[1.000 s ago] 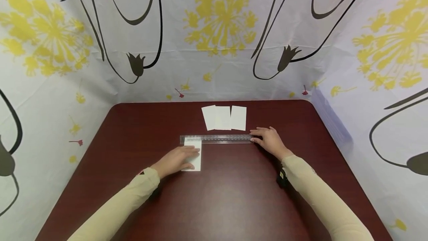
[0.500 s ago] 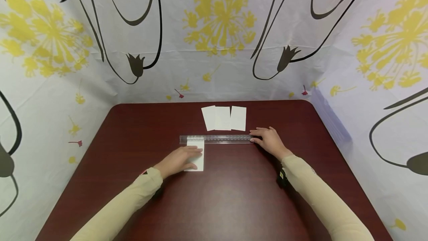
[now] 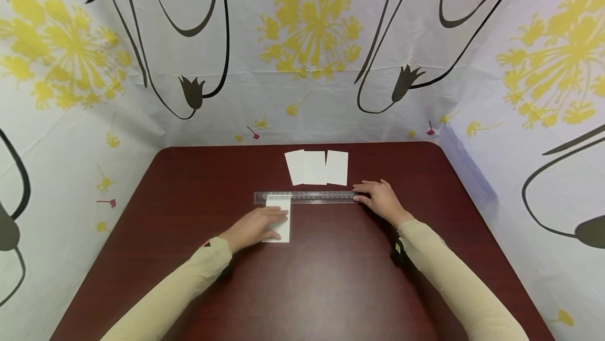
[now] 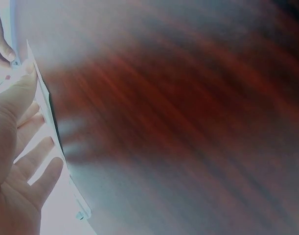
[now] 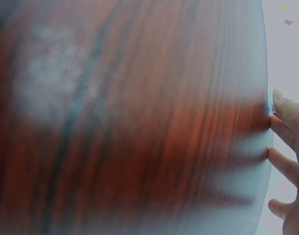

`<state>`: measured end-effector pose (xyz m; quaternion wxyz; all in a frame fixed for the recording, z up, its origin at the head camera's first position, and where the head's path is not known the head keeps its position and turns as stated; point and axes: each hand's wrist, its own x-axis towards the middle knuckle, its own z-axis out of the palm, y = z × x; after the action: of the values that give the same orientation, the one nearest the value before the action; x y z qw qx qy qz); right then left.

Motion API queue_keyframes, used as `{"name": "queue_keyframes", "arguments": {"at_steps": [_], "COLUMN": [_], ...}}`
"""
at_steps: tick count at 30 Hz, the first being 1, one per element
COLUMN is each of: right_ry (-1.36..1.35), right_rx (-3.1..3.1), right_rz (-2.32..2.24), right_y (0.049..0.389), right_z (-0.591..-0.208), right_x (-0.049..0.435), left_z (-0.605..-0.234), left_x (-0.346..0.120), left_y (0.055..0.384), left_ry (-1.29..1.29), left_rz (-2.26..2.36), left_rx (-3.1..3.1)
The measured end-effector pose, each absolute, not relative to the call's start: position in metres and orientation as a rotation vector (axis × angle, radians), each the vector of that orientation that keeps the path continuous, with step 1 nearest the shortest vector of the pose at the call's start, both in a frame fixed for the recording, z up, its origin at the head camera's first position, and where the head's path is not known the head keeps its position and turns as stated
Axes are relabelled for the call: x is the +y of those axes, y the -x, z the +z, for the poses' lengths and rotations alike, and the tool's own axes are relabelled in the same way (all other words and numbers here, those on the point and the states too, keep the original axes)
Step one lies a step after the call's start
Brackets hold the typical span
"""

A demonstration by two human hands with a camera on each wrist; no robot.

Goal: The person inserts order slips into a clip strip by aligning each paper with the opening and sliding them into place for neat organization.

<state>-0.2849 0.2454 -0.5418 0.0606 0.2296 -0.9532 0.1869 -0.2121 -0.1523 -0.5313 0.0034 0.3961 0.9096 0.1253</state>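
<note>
A clear ruler lies across the table, and at its left part the top end of a white card overlaps it. My left hand rests on the card with its fingers extended; in the left wrist view the hand is beside the card's thin edge. At the ruler's right end my right hand holds it between thumb and fingers. The right wrist view shows that hand's thumb and forefinger at the ruler's end, the other fingers spread, fingertips at the table surface.
Three white cards lie side by side beyond the ruler, the left one tilted. The dark red table ends at a patterned white cloth behind it. More cloth hangs at the left and right.
My left hand has slid the white card a short way to the right along the ruler. The right hand and the ruler have stayed in place.
</note>
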Motion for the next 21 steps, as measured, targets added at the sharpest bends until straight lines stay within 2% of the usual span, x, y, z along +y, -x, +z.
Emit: {"name": "queue_keyframes", "arguments": {"at_steps": [21], "right_ry": [-0.708], "right_rx": [-2.879], "right_rz": [0.564], "right_y": [0.2816], "right_z": [-0.5375], "right_x": [0.243], "left_z": [-0.5307], "left_x": [-0.1442], "left_y": [0.2119], "left_ry": [-1.223], "left_rz": [0.411], "left_rx": [2.847]}}
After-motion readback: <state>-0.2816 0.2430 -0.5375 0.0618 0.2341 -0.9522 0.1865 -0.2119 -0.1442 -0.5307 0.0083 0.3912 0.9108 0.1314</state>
